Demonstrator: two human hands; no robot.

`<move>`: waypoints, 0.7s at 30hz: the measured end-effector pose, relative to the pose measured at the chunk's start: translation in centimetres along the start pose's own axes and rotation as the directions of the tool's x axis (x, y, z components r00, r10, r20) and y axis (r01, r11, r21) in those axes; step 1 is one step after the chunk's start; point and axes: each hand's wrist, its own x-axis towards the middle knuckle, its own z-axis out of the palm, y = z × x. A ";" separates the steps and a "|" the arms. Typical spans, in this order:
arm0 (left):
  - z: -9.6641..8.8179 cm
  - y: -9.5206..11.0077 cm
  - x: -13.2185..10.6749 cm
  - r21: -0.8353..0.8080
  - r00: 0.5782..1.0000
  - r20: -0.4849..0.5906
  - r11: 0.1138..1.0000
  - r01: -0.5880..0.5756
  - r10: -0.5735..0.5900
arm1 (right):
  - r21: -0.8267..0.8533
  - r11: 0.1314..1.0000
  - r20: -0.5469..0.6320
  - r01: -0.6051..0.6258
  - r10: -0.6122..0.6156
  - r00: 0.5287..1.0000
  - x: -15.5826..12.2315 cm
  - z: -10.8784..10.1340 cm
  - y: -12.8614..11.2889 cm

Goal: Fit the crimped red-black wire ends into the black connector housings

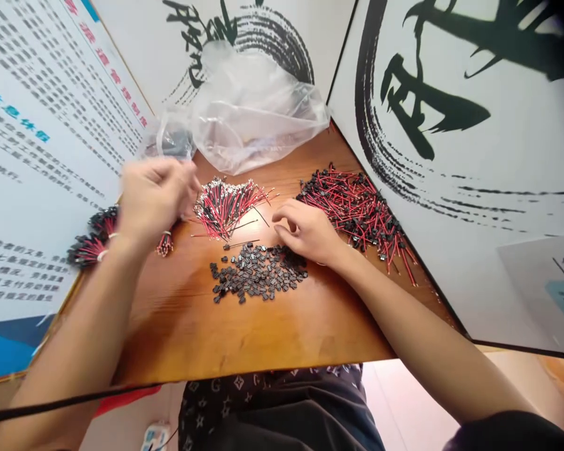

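Note:
My left hand (pixel 157 194) is raised over the left part of the table, its fingers bent and smeared by motion. Whether anything is in it cannot be made out. My right hand (pixel 310 232) hovers at the right edge of a pile of small black plastic connector housings (pixel 254 272); thumb and forefinger curve with a gap between them, and nothing shows there. Between the hands, farther back, lies a heap of short red and black wires (pixel 228 207) with pale tips. A larger heap of red and black wires with black connectors (pixel 352 210) lies right of my right hand.
Clear plastic bags (pixel 258 113) stand at the back of the wooden table (pixel 254 338). Tied bundles of wires with black connectors (pixel 94 241) lie at the left, and a small tied bundle (pixel 165 244) lies below my left hand. Printed panels (pixel 451 188) enclose the table.

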 end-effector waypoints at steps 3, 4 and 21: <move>1.5 -1.7 -2.2 0.181 0.966 0.250 0.977 -0.116 0.068 | 0.005 1.000 0.138 -0.006 0.005 0.990 -0.1 0.1 -0.4; 2.0 -2.2 -3.0 0.229 0.928 0.361 0.955 -0.190 0.098 | 0.006 1.000 0.165 -0.008 0.007 0.986 -0.1 0.2 -0.5; 2.2 -3.1 -4.6 0.358 0.792 0.609 0.880 -0.311 0.032 | -0.029 0.999 0.200 -0.025 0.030 0.979 0.6 1.9 -1.2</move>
